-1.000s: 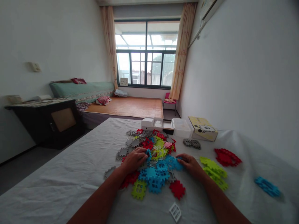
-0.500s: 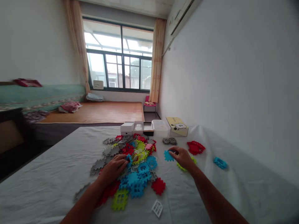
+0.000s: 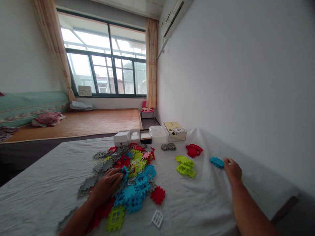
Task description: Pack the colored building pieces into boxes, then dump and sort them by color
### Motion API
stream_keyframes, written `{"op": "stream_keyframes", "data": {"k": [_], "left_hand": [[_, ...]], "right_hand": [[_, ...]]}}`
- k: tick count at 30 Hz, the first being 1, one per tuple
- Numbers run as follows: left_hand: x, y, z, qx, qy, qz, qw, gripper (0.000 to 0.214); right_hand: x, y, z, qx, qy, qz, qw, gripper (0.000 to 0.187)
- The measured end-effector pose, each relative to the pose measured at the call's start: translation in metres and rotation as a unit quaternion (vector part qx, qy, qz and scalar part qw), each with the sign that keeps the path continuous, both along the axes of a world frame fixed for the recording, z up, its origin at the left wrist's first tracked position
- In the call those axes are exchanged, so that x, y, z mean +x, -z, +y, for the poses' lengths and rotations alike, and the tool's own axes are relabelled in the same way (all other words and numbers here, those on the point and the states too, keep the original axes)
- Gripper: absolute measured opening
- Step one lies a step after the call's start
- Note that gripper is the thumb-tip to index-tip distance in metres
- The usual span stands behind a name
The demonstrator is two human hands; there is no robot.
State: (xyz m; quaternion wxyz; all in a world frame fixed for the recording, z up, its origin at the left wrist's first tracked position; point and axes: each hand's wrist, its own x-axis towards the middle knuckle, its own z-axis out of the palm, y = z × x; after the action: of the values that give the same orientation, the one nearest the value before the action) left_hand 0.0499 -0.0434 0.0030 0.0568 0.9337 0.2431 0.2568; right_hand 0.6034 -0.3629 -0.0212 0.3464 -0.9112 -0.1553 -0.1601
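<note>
My left hand (image 3: 108, 183) rests over the left side of a mixed heap of plastic gear-edged building tiles. Its fingertips pinch a small blue tile (image 3: 125, 173) tilted up at the heap. Off to the right, my right hand (image 3: 232, 168) has its fingers closed at the edge of a small blue tile stack (image 3: 217, 162); the tile in its grip cannot be told apart from that stack. Blue tiles (image 3: 134, 198), a red tile (image 3: 157, 195) and a green window tile (image 3: 115, 218) lie at the heap's near side.
Separate groups of green tiles (image 3: 185, 166), red tiles (image 3: 194, 150) and grey tiles (image 3: 168, 146) lie right of the heap. A white window piece (image 3: 157, 219) sits near the front. Along the back stand white boxes (image 3: 121, 138), a clear plastic container (image 3: 157, 134) and a yellow box (image 3: 175, 131).
My right hand has carried a blue tile rightward from above the green tiles to the blue stack. My left hand stays at the heap with its blue tile. The view has turned right.
</note>
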Motion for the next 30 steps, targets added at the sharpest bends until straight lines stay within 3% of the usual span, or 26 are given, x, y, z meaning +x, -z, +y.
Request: {"op": "stream_keyframes", "data": {"k": [5,7,8,10,12,15,17,20,25,30], "left_hand": [[0.001,-0.008,-0.011,-0.009,-0.002,0.004,1.000,0.034],[0.001,-0.010,-0.017,-0.013,-0.001,0.008,1.000,0.033],[0.001,-0.011,-0.019,-0.014,-0.004,0.006,1.000,0.031],[0.001,-0.012,-0.022,-0.013,-0.008,-0.003,1.000,0.028],[0.000,-0.011,-0.023,-0.016,-0.013,-0.011,1.000,0.025],[-0.003,-0.011,-0.022,-0.017,-0.041,-0.014,0.999,0.023],[-0.006,-0.012,-0.020,-0.010,-0.069,-0.018,0.997,0.021],[-0.010,-0.014,-0.018,-0.001,-0.089,-0.040,0.995,0.017],[-0.009,-0.015,-0.018,0.002,-0.062,-0.081,0.995,0.021],[-0.008,-0.010,-0.015,-0.030,-0.092,-0.090,0.991,0.017]], "right_hand": [[-0.017,-0.007,0.016,-0.006,-0.019,-0.044,0.999,0.046],[-0.041,-0.021,0.035,0.020,-0.076,-0.104,0.992,0.050],[-0.059,-0.029,0.048,0.027,-0.136,-0.124,0.983,0.049],[-0.107,-0.044,0.077,0.014,-0.304,-0.117,0.945,0.044],[-0.162,-0.053,0.106,-0.028,-0.468,-0.059,0.881,0.038],[-0.233,-0.052,0.141,-0.054,-0.597,-0.015,0.800,0.038],[-0.262,-0.045,0.157,-0.056,-0.625,-0.012,0.779,0.039],[-0.278,-0.030,0.173,-0.033,-0.632,0.018,0.774,0.036],[-0.269,-0.009,0.179,0.063,-0.591,0.096,0.799,0.033],[-0.254,0.000,0.178,0.071,-0.566,0.148,0.808,0.039]]}}
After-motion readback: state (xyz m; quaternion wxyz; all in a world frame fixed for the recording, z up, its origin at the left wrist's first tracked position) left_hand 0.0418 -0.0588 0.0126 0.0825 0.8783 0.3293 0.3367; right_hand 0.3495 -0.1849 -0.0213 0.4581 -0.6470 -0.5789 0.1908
